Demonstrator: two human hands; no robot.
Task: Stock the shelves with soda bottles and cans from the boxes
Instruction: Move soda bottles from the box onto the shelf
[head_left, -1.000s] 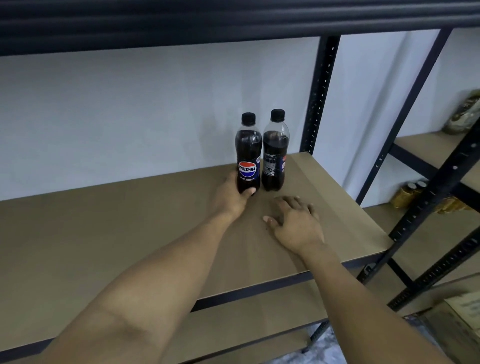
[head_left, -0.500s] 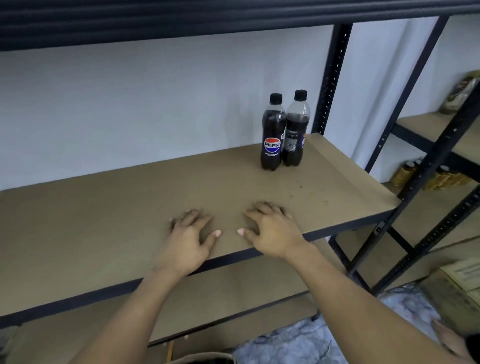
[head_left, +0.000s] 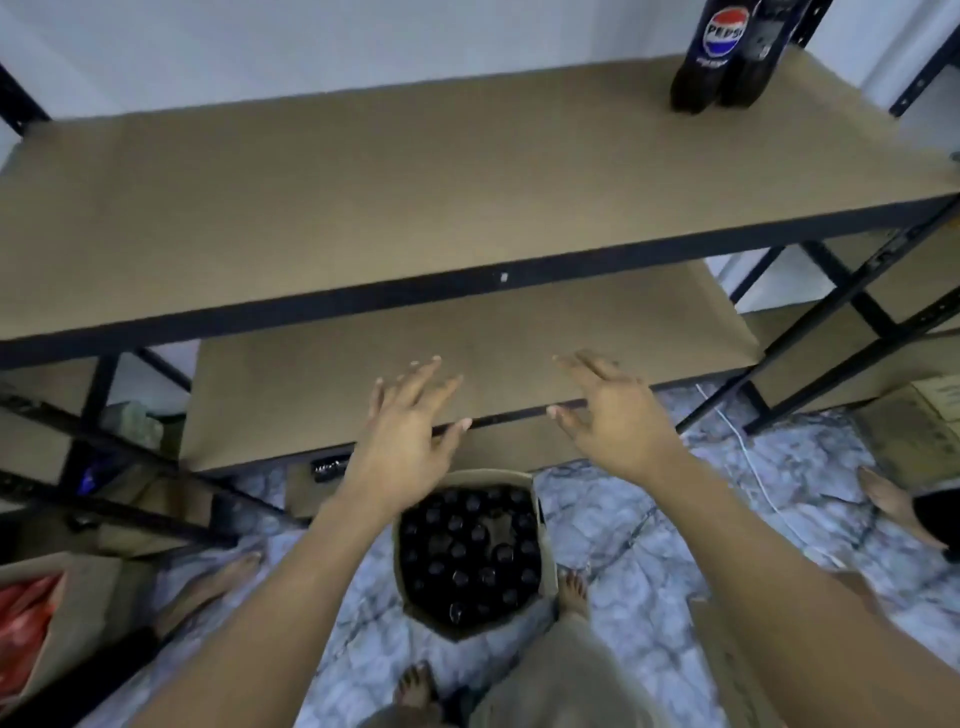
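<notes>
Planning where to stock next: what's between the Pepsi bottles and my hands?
Head view: just bare brown board of the upper shelf, its black front rail, then the lower shelf, which the left hand and right hand overlap.

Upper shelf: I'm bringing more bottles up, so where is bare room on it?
The upper shelf is bare from its left end to the two bottles at the back right corner, and in front of them to the front edge. Only that corner is taken.

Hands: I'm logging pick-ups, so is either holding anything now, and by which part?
Nothing is held. The left hand and right hand are both open, fingers spread, above the box of bottles on the floor; the two shelved bottles stand untouched.
</notes>
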